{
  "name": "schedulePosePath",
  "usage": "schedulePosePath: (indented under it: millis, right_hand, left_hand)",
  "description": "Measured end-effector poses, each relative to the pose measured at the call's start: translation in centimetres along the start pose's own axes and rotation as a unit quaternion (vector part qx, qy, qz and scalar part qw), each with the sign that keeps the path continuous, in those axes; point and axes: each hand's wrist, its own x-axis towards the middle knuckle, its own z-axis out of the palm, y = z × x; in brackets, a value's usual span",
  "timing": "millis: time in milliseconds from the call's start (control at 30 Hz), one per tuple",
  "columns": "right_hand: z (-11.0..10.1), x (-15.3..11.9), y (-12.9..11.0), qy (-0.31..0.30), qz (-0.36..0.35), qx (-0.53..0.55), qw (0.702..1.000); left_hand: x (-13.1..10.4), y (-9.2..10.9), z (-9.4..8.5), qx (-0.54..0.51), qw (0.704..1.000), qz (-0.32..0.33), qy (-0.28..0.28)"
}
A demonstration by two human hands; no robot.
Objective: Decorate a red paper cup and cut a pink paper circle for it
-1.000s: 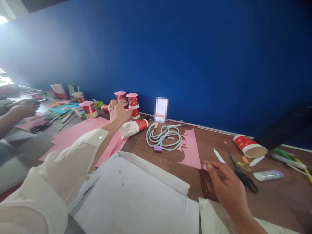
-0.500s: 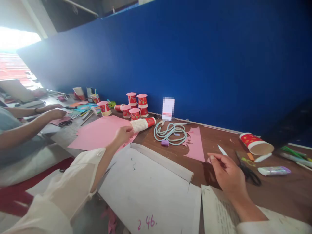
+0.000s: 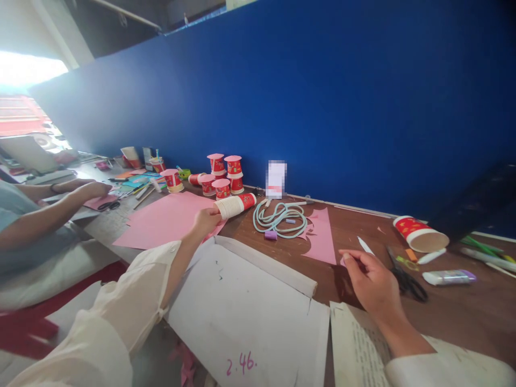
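Note:
A nested stack of red-and-white paper cups (image 3: pixel 230 208) lies on its side, at the edge of a sheet of pink paper. My left hand (image 3: pixel 206 223) has its fingers closed on the rim at the stack's near end. On the right, my right hand (image 3: pixel 373 282) hovers above the brown table in a pinch. A bit of pink paper (image 3: pixel 343 262) peeks out between its thumb and fingers, mostly hidden. Beside that hand lie black scissors (image 3: pixel 409 282), a white pen (image 3: pixel 365 245) and a cut pink paper scrap (image 3: pixel 322 239).
Several pink-topped cups (image 3: pixel 221 189) stand by the blue partition (image 3: pixel 322 107). A coiled cable (image 3: pixel 280 219) lies mid-table. A white board (image 3: pixel 253 317) covers the front. At right are a tipped cup (image 3: pixel 419 234) and a glue bottle (image 3: pixel 449 277). A co-worker's hands (image 3: pixel 94 189) are at far left.
The view has shifted slightly, moving the table items a little to the left. Both hands keep nearly the same place and grip.

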Motion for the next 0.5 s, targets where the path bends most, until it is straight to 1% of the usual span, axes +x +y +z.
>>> schedulePosePath:
  millis: [133,233,500]
  right_hand:
    - [0.15,0.02,0.27,0.002,0.000,0.003,1.000]
    - [0.24,-0.02,0.40,0.000,0.003,0.003,1.000]
    - [0.18,-0.04,0.30,-0.015,0.009,0.006,1.000]
  left_hand:
    - [0.57,-0.13,0.49,-0.027,0.999,-0.001,0.030]
    - [0.65,0.11,0.70,-0.038,0.998,-0.002,0.042]
    - [0.15,0.83,0.74,-0.047,0.998,-0.005,0.038]
